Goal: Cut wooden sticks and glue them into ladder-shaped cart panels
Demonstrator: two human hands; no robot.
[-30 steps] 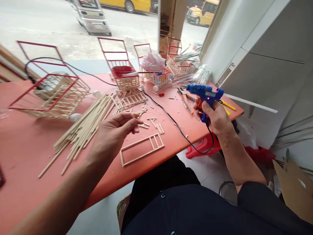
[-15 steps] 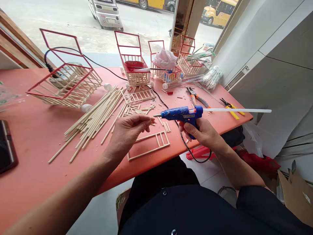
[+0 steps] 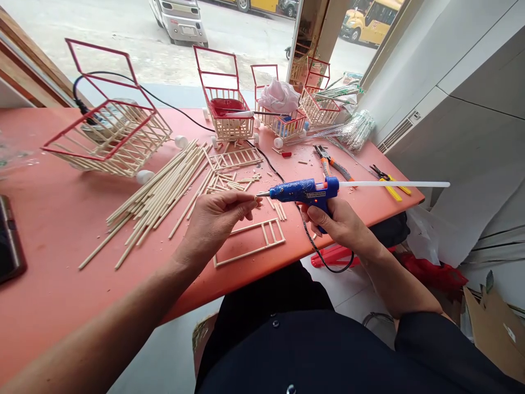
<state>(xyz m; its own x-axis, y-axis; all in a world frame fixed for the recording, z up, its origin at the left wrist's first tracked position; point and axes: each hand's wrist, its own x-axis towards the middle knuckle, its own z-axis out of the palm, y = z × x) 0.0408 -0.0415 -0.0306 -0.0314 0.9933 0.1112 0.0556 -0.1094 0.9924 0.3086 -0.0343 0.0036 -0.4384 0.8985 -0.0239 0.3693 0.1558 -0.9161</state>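
My right hand point(image 3: 338, 219) is wrapped round the handle of a blue hot glue gun point(image 3: 293, 190), which has a long white glue stick point(image 3: 394, 184) sticking out of its back. The gun's metal nozzle points left, right at the fingertips of my left hand point(image 3: 221, 213). Thumb and fingers of that hand pinch a short wooden stick, mostly hidden by the fingers. Below them on the table lies a rectangular stick frame point(image 3: 250, 253) with a few rungs at its right end. Short cut sticks point(image 3: 233, 183) are scattered behind my left hand.
Long wooden sticks point(image 3: 153, 202) lie piled at left, near a big stick cart point(image 3: 110, 137). Smaller carts point(image 3: 232, 128) line the back of the orange table point(image 3: 61, 306). Pliers point(image 3: 332, 164) and yellow-handled cutters point(image 3: 389, 183) lie at right. A phone point(image 3: 10, 241) rests far left.
The glue gun has shifted slightly left, so its nozzle now meets the fingertips of my left hand. The view has tilted a little.
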